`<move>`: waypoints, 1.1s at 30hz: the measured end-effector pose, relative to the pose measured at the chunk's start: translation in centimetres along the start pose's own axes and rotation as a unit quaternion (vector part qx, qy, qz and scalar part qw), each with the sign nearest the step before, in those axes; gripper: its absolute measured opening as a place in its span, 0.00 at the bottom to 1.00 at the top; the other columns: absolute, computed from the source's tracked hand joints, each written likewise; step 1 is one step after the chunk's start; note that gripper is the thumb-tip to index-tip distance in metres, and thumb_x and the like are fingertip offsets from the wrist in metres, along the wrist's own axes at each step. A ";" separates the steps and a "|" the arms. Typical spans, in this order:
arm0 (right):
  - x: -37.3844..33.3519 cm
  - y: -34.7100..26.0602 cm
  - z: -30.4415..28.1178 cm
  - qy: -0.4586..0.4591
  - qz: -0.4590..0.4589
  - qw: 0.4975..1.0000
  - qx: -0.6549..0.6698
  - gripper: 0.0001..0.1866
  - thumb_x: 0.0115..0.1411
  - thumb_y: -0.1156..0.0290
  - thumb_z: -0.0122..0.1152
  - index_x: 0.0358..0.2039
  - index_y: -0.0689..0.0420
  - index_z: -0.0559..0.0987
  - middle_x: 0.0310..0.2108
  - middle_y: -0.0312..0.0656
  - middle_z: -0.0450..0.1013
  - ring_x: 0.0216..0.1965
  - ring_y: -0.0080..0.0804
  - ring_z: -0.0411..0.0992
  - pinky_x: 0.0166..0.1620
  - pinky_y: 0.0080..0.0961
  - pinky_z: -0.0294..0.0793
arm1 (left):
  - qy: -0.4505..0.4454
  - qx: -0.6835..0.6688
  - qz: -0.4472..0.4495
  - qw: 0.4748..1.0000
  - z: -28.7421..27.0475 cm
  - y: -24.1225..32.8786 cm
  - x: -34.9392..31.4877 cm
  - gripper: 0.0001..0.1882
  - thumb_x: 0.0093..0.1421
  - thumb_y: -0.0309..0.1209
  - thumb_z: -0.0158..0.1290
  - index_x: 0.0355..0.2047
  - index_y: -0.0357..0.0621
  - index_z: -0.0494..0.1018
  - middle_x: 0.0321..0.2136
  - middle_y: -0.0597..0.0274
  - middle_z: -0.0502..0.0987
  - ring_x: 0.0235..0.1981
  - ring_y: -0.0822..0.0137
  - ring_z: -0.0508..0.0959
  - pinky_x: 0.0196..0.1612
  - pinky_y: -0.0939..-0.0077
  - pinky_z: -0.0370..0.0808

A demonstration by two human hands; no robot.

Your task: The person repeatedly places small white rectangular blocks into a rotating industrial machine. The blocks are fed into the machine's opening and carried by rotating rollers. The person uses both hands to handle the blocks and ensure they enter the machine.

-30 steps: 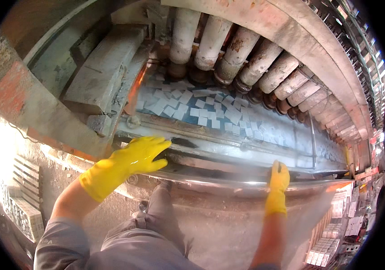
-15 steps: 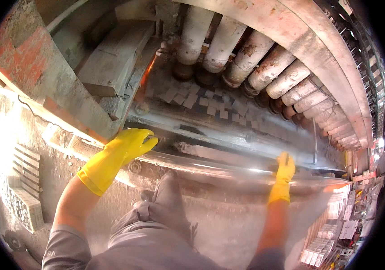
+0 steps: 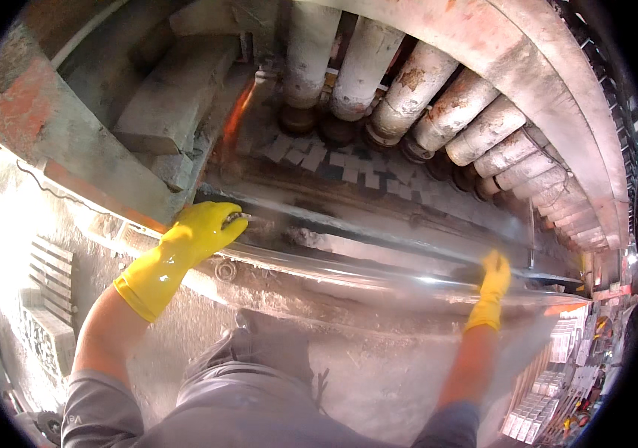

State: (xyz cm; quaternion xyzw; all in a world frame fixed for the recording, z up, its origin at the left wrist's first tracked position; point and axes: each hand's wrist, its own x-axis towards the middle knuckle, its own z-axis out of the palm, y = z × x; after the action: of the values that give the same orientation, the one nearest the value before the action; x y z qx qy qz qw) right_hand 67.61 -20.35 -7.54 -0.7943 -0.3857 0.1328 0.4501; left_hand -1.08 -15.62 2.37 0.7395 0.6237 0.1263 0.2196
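Observation:
Both of my hands wear yellow rubber gloves. My left hand [image 3: 208,225] is at the near left corner of a large machine, its fingers curled around something small and greyish at the fingertips that I cannot make out. Farther right, my right hand [image 3: 494,275] is closed like a fist over the machine's near edge, blurred by motion; what it grips is hidden. Between my hands runs a long, shiny metal edge [image 3: 378,278]. Behind it lies a dark, wet bed with many small pale rectangular pieces [image 3: 360,170].
A row of thick, worn cylinders [image 3: 408,93] stands above the bed, under a curved pale beam [image 3: 550,75]. A heavy block [image 3: 177,97] sits at the far left. Slatted pallet [image 3: 51,276] on the left floor; stacked pale pieces [image 3: 531,418] at the lower right.
My right hand has moved right along the edge. My left hand has shifted slightly left and up, its fingers more curled. The view has shifted a little, and the bright sheen across the bed has faded.

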 end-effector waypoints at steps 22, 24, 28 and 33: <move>6.7 -5.5 0.3 -0.065 0.080 0.969 -0.223 0.26 0.67 0.47 0.61 0.54 0.55 0.80 0.44 0.40 0.81 0.35 0.38 0.81 0.25 0.34 0.86 | 0.182 0.061 -0.087 0.977 0.7 -0.1 7.3 0.18 0.65 0.42 0.57 0.45 0.41 0.82 0.41 0.47 0.84 0.44 0.47 0.83 0.48 0.59 0.78; 7.6 -5.8 0.7 -0.076 0.093 0.971 -0.209 0.26 0.67 0.47 0.61 0.54 0.55 0.80 0.45 0.40 0.81 0.35 0.38 0.81 0.25 0.34 0.86 | 0.195 0.046 -0.101 0.975 0.7 0.6 7.8 0.18 0.64 0.42 0.58 0.45 0.42 0.82 0.42 0.47 0.84 0.44 0.47 0.83 0.48 0.59 0.78; 9.0 -7.6 1.6 -0.098 0.137 0.963 -0.210 0.26 0.68 0.48 0.61 0.55 0.55 0.79 0.46 0.40 0.80 0.38 0.40 0.82 0.26 0.35 0.86 | 0.213 0.030 -0.114 0.970 0.7 -0.3 9.8 0.18 0.65 0.44 0.57 0.45 0.44 0.82 0.41 0.50 0.84 0.45 0.48 0.83 0.49 0.60 0.78; 10.9 -6.6 2.7 -0.084 0.095 0.964 -0.235 0.27 0.67 0.48 0.61 0.56 0.56 0.79 0.47 0.44 0.80 0.42 0.41 0.81 0.28 0.36 0.87 | 0.206 0.042 -0.131 0.969 0.4 -0.8 12.2 0.18 0.64 0.44 0.57 0.45 0.44 0.82 0.41 0.51 0.85 0.46 0.48 0.83 0.49 0.59 0.78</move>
State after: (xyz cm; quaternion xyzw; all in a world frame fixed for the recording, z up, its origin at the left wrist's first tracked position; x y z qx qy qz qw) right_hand 70.12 -8.70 -2.15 -0.8969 -0.3653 0.1464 0.2019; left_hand 0.77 -3.63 0.57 0.6181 0.7516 0.2195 0.0696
